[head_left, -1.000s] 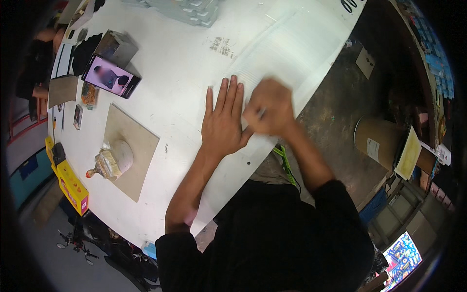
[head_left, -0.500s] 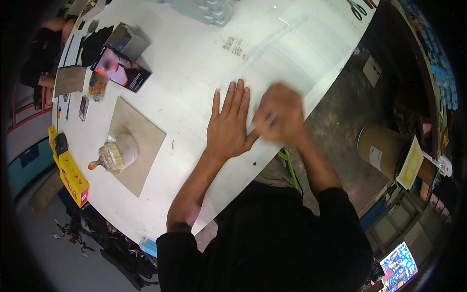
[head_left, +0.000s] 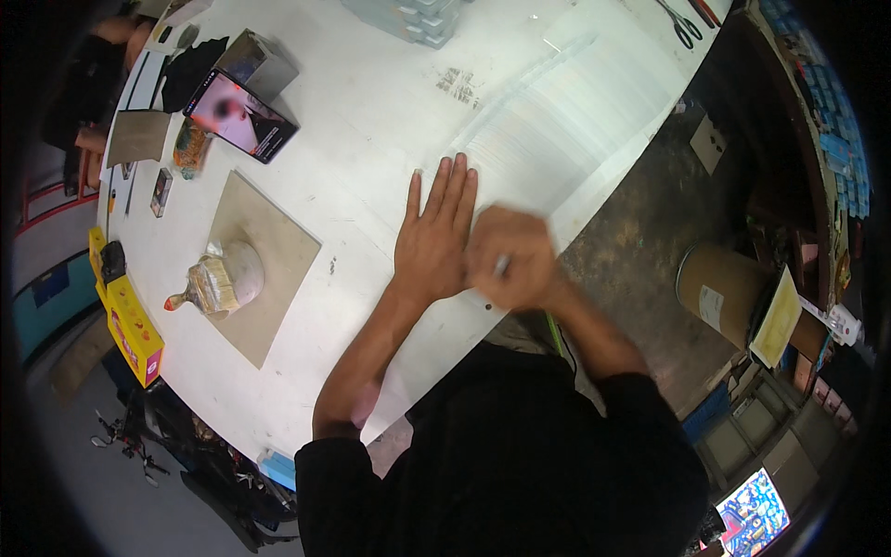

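Note:
My left hand [head_left: 432, 237] lies flat, palm down, with its fingers stretched over the lower left end of a fanned spread of thin pale sheets [head_left: 557, 121] on the white table. Close beside it, my right hand [head_left: 513, 258] is curled into a fist and blurred by motion. A small light spot shows in that fist, but what it grips is too blurred to name. The right fist hovers over or rests on the near edge of the table; which of the two I cannot tell.
A brush [head_left: 212, 284] lies across a white tub [head_left: 248, 269] on a grey board [head_left: 278, 246]. A lit phone [head_left: 239, 116] leans against a box [head_left: 264, 65]. Scissors [head_left: 682, 28] lie at the far right, pale blue stacked pieces [head_left: 418, 19] at the back. A brown drum [head_left: 724, 288] stands right.
My right fist has moved toward me and slightly left, down the edge of the sheets. My left hand stays in place. The whole view has shifted a little.

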A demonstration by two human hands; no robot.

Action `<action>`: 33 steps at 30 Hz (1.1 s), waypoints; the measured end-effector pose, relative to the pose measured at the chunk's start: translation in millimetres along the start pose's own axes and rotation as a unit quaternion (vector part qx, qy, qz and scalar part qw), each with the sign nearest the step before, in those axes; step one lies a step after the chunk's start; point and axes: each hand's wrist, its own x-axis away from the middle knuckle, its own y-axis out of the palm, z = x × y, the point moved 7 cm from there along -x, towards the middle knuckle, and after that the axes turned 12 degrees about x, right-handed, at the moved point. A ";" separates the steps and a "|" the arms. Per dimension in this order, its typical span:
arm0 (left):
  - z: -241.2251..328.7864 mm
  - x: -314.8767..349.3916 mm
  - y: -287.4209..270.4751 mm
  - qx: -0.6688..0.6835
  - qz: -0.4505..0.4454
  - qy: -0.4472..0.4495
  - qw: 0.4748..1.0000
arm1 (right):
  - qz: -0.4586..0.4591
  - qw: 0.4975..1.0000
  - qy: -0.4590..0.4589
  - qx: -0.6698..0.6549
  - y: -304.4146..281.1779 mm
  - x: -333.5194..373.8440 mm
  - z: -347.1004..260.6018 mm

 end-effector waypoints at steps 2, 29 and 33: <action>3.5 2.9 -3.1 0.066 0.000 -0.011 0.998 | 0.040 0.977 -0.066 0.199 -15.2 -10.0 10.7; -3.6 17.3 -1.3 0.061 0.003 -0.014 0.998 | 0.028 0.971 -0.105 0.214 21.8 12.8 -3.4; -6.2 16.6 -3.6 0.019 0.006 0.005 1.000 | -0.005 1.000 -0.017 0.008 23.2 6.9 -18.0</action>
